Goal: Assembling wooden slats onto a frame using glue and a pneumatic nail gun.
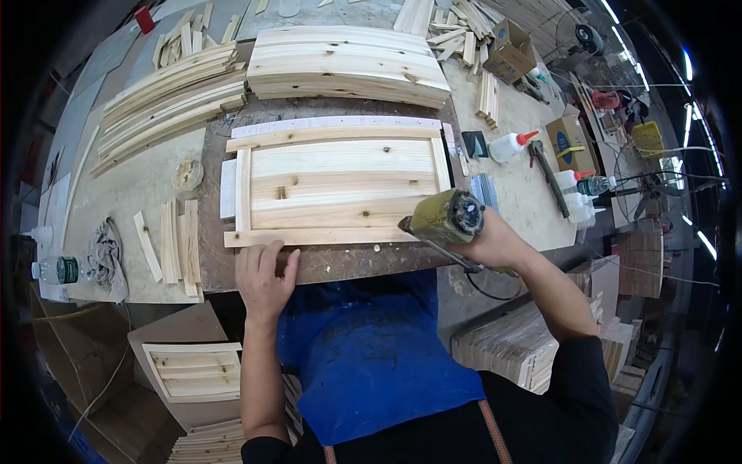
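On the brown work board [325, 267] in front of me lies a pale, knotty wooden panel [340, 182] with wooden strips along its four sides. My left hand [263, 274] rests at the near left corner, its fingertips against the near strip [332, 236] and its thumb spread away. A worn green-yellow nail gun [444, 216] is in my right hand [498, 243], fingers wrapped round its handle. The gun is over the panel's near right corner and covers part of it; I cannot tell whether its nose touches the wood.
Stacked boards [348, 66] stand beyond the panel, with long strips [170, 104] at the far left. Short strips [179, 243] and a rag [107, 259] lie left. On the right are a glue bottle [510, 147], a hammer [550, 182] and a cardboard box [510, 52].
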Tool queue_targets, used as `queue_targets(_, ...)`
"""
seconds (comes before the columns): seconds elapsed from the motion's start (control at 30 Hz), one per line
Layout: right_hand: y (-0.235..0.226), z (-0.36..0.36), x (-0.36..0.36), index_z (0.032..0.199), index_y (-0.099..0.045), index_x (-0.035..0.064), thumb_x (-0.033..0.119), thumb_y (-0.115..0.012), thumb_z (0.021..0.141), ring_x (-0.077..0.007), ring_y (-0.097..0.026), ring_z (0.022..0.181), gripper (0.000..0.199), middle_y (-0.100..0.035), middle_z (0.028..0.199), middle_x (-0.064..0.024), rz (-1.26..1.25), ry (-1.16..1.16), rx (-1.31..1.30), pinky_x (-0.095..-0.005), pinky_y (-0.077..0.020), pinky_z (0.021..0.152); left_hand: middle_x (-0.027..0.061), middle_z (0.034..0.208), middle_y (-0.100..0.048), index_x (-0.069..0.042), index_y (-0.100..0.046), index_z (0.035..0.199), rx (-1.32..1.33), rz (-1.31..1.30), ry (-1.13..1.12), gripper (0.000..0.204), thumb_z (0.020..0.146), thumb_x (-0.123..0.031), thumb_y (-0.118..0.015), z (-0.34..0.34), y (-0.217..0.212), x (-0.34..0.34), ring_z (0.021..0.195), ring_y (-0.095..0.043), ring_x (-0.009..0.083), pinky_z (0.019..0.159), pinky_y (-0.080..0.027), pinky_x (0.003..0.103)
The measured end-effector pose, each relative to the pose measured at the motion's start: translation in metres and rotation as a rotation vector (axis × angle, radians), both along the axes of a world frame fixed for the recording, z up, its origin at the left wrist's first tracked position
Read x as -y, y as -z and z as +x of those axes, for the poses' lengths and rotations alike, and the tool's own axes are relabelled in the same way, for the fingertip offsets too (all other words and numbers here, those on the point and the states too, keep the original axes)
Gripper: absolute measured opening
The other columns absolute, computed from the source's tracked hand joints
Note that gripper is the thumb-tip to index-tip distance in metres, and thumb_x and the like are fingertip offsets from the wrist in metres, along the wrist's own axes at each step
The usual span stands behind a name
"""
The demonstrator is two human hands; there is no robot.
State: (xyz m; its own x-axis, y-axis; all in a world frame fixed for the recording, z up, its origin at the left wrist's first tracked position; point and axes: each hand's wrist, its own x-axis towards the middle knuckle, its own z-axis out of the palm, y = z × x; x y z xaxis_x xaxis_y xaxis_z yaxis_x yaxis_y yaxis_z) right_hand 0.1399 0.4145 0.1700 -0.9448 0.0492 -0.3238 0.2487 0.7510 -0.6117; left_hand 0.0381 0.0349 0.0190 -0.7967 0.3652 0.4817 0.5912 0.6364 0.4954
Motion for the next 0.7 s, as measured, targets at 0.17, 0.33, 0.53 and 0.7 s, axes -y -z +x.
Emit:
queue_targets(0.17, -0.002, 0.047, -0.066, 0.122, -0.076, -0.002, 0.016, -0.085, 0.088, -0.0263, -0.08, 0.105, 0.04, -0.082, 0.107, -0.0181, 0.103, 0.355, -0.074, -0.0394, -0.06, 0.093, 0.0129, 0.122, -0.07, -0.007, -0.075, 0.129, -0.133, -0.139, 0.25, 0.042, 0.091, -0.022, -0.084, 0.006, -0.013, -0.038, 0.114, -0.065, 0.0373, 0.1, -0.052, 0.049)
queue_targets(0.33, 0.034, 0.084, -0.158, 0.118, -0.076, -0.003, 0.021, -0.079, 0.088, -0.0394, -0.078, 0.105, 0.038, -0.079, 0.106, -0.0276, 0.476, 0.603, 0.009, -0.048, -0.0596, 0.092, 0.0137, 0.129, -0.07, -0.006, -0.074, 0.131, -0.099, -0.216, 0.316, 0.045, 0.089, -0.02, -0.084, -0.002, -0.016, -0.058, 0.123, -0.064, 0.0372, 0.107, -0.051, 0.048)
queue_targets(0.53, 0.085, 0.111, -0.222, 0.143, -0.06, -0.0021, 0.024, -0.075, 0.093, -0.0511, -0.071, 0.112, 0.058, -0.074, 0.117, -0.0342, 0.691, 0.769, -0.09, -0.0561, -0.0557, 0.099, 0.0133, 0.121, -0.067, -0.005, -0.07, 0.136, -0.014, -0.317, 0.463, 0.049, 0.09, -0.019, -0.081, -0.021, -0.02, -0.061, 0.115, -0.064, 0.0345, 0.102, -0.051, 0.047)
queue_targets(0.7, 0.114, 0.107, -0.227, 0.153, -0.051, -0.0014, 0.026, -0.074, 0.096, -0.0514, -0.07, 0.115, 0.068, -0.073, 0.121, -0.0338, 0.625, 0.793, -0.036, -0.0558, -0.0552, 0.1, 0.0112, 0.108, -0.063, -0.005, -0.068, 0.137, -0.142, -0.381, 0.572, 0.048, 0.095, -0.024, -0.077, -0.029, -0.04, -0.062, 0.104, -0.062, 0.0312, 0.096, -0.052, 0.044)
